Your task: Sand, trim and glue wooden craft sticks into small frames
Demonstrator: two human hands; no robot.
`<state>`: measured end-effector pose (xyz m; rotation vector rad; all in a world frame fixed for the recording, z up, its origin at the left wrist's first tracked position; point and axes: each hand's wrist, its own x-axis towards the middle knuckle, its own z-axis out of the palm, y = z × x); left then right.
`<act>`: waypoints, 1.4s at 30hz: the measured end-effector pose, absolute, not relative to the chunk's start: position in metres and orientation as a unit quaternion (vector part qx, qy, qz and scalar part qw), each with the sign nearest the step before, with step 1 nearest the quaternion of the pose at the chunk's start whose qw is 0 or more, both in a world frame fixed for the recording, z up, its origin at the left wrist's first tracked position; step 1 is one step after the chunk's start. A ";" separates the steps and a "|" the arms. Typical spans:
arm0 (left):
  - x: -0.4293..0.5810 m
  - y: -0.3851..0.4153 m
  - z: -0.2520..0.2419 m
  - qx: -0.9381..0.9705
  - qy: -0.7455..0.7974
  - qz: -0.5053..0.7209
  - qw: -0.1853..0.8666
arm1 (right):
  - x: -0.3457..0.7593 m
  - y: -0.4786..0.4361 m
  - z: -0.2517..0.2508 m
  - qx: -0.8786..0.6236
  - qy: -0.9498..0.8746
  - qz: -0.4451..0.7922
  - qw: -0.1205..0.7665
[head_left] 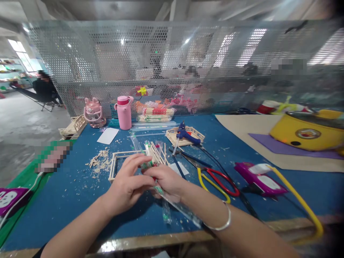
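Above the middle of the table, my left hand [131,181] and my right hand [168,181] meet around a clear plastic sleeve [149,164] with green print. My right hand is closed round it, and a length of clear plastic trails below that wrist. The left fingers curl over the sleeve's upper part; its far side is hidden. Just beyond, several thin wooden sticks [160,152] fan out on the table. Partly behind my left hand lies a rectangular wooden stick frame [114,163]. Another clear wrapper [166,213] lies under my hands.
Scissors [212,179] with red and yellow handles lie to the right. A blue glue gun [186,134] rests on a stick-built tray [170,138]. Wood scraps [99,161] are scattered left. Farther off stand a pink flask [124,114], a yellow pot [303,134] and a purple power strip [260,179].
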<state>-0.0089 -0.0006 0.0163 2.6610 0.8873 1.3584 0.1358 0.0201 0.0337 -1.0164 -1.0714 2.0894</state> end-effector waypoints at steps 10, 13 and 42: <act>-0.013 -0.009 0.016 0.891 0.213 0.389 -0.098 | 0.151 0.025 0.038 -0.267 -0.314 0.892 0.186; -0.015 -0.010 0.016 0.876 0.237 0.400 -0.128 | 0.154 0.026 0.044 -0.213 -0.330 0.896 0.208; 0.009 -0.009 0.012 0.670 0.441 0.583 0.129 | 0.135 0.021 0.029 -0.304 -0.460 0.731 0.402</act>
